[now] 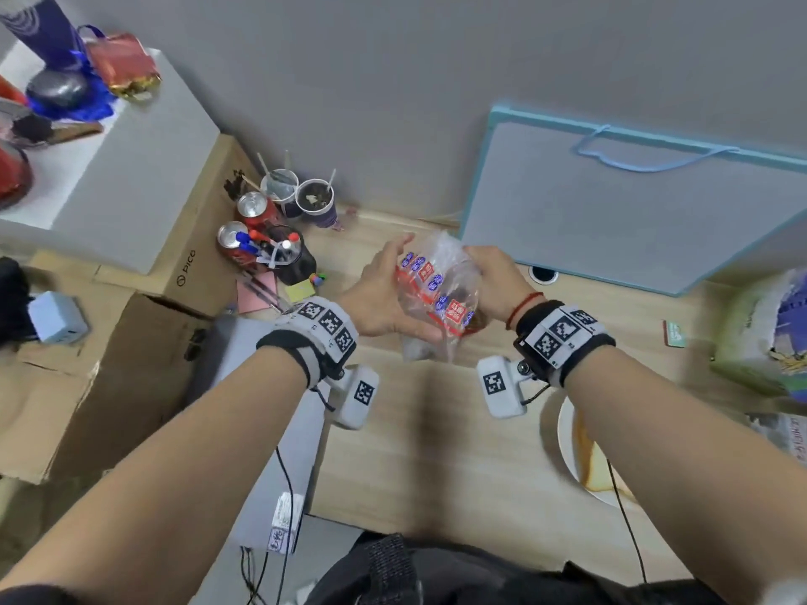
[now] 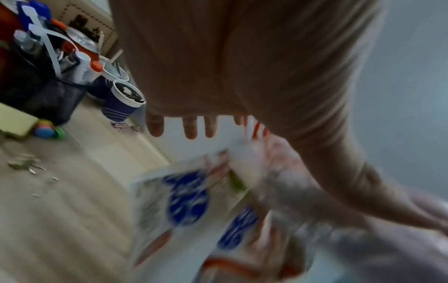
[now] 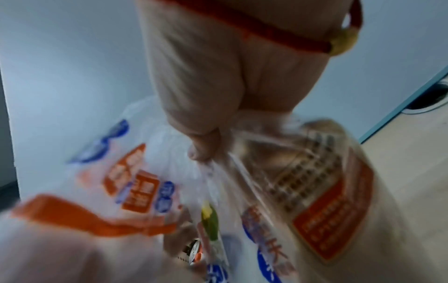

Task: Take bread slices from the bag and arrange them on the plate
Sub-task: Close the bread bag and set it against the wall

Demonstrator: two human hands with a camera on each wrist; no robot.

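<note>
Desk (image 1: 428, 451) under my grip. Bag (image 1: 436, 294) held up between both hands, clear of the desk. Left hand (image 1: 380, 294) cups its side, fingers mostly straight; right hand (image 1: 493, 277) pinches the plastic at the far end. Plate (image 1: 567, 443) lies near-right of the grip, a slice (image 1: 589, 465) on it. Risk: thin film slipping from the pinch, dumping bread. Bag print red and blue, unreadable; box left of the grip reads "PICO".
</note>
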